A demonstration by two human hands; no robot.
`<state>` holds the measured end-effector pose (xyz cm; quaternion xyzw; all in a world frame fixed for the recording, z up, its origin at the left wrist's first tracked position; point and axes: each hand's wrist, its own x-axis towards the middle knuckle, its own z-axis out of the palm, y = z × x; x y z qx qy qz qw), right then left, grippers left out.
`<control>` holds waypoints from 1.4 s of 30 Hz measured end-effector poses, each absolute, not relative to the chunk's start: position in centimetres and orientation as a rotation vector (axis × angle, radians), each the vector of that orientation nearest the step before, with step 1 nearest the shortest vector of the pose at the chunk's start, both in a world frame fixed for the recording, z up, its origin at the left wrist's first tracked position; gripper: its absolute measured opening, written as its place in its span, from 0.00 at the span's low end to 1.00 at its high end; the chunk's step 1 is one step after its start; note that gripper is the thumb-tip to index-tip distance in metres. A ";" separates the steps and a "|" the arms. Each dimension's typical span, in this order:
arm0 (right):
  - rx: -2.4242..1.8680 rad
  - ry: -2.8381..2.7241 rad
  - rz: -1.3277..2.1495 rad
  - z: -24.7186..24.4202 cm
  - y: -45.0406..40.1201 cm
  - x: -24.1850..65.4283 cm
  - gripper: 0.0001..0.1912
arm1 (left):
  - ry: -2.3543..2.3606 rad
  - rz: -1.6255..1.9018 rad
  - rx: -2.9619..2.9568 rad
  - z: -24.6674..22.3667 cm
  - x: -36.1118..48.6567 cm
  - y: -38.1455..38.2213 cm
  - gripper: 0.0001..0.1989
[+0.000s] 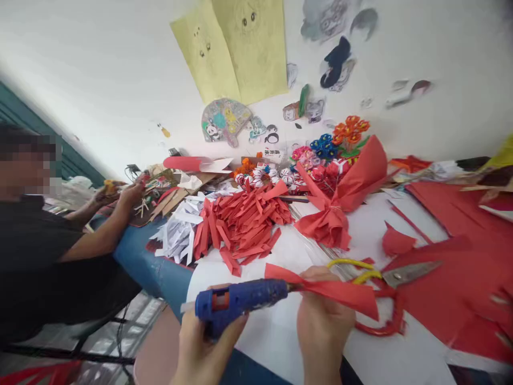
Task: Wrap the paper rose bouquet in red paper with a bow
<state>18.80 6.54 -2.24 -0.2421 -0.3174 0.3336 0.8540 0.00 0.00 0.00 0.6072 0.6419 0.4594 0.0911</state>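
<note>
My left hand (208, 342) is wrapped round the handle of a blue glue gun (244, 300), its nozzle pointing right. A white glue stick (187, 307) pokes out of the gun's back end. My right hand (325, 326) pinches a folded strip of red paper (348, 295), and the nozzle tip meets or nearly meets the paper close to my fingers. Just beyond the right hand lie scissors (412, 274) with one yellow and one red handle loop. A heap of folded red paper strips (248, 219) sits behind the gun, beside a heap of folded white strips (180, 227).
Red paper sheets (481, 267) cover the table's right side. A red paper-wrapped bouquet (334, 214) and bead flowers (323, 147) stand toward the wall. At the left a co-worker (36, 256) in dark clothing handles small things over the blue tabletop (140, 256).
</note>
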 end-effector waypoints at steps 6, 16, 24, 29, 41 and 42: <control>-0.556 -0.676 0.685 -2.4 6.6 18.9 0.06 | 1.913 1.399 1.820 1.0 0.5 -0.1 0.17; -0.615 -0.676 0.661 -2.0 6.3 18.9 0.04 | 1.947 1.518 1.671 1.8 2.5 0.0 0.20; -0.614 -0.690 0.646 -2.1 6.3 18.8 0.05 | 1.887 1.347 1.772 1.6 0.0 0.3 0.18; -0.602 -0.688 0.660 -2.2 6.4 18.7 0.06 | 1.941 1.368 1.708 2.2 0.8 0.4 0.21; -0.611 -0.693 0.636 -2.0 6.2 18.8 0.06 | 1.907 1.446 1.532 3.0 2.6 0.5 0.23; -0.615 -0.695 0.632 -2.0 6.2 18.8 0.05 | 1.908 1.438 1.528 3.1 2.7 0.5 0.23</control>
